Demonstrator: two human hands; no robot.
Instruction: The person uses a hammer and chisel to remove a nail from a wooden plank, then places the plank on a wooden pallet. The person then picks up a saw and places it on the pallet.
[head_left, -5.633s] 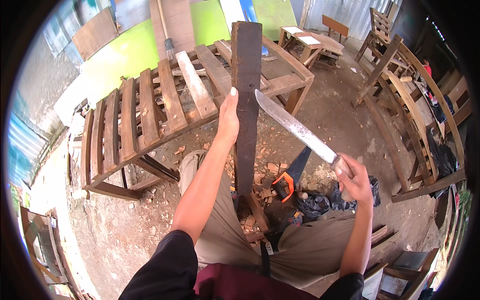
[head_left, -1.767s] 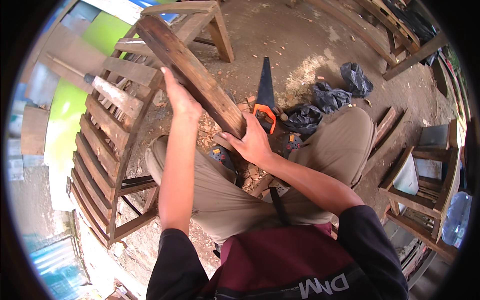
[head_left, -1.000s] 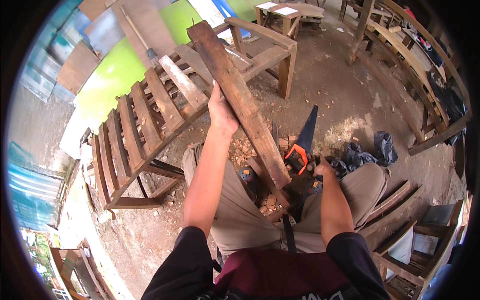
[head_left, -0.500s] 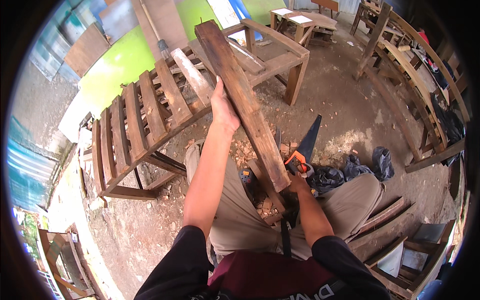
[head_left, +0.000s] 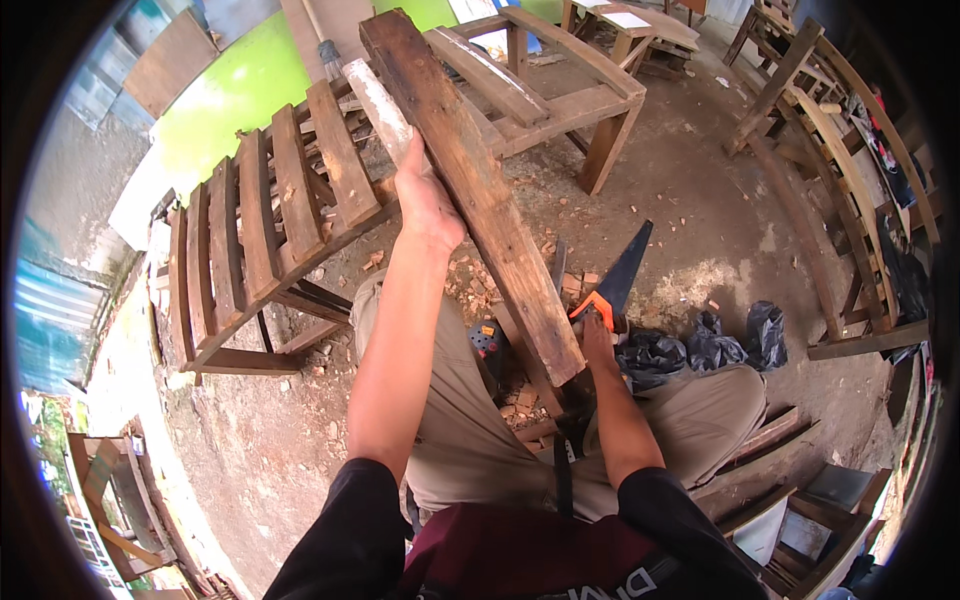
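Grips a long, rough brown wooden plank [head_left: 475, 190] in left fingers [head_left: 414, 155]; has an orange-handled, dark-bladed handsaw [head_left: 625, 268] at right fingers [head_left: 597, 328], cannot tell if gripped.

Looks like a rough woodworking workshop, judging by a bare, dusty brown floor [head_left: 690, 200] strewn with small reddish-tan wood chips [head_left: 525, 398] and by a black-bladed handsaw with an orange handle [head_left: 626, 265] close to them. Has a long brown slatted wooden bench frame [head_left: 294, 185] at the left and another large brown wooden furniture frame [head_left: 870, 342] at the right. Is bounded at the far left by blue-and-grey corrugated metal sheeting [head_left: 55, 330], with a flat bright green panel [head_left: 215, 145] and a thin-handled, dark-bristled broom [head_left: 329, 58] behind the slatted frame.
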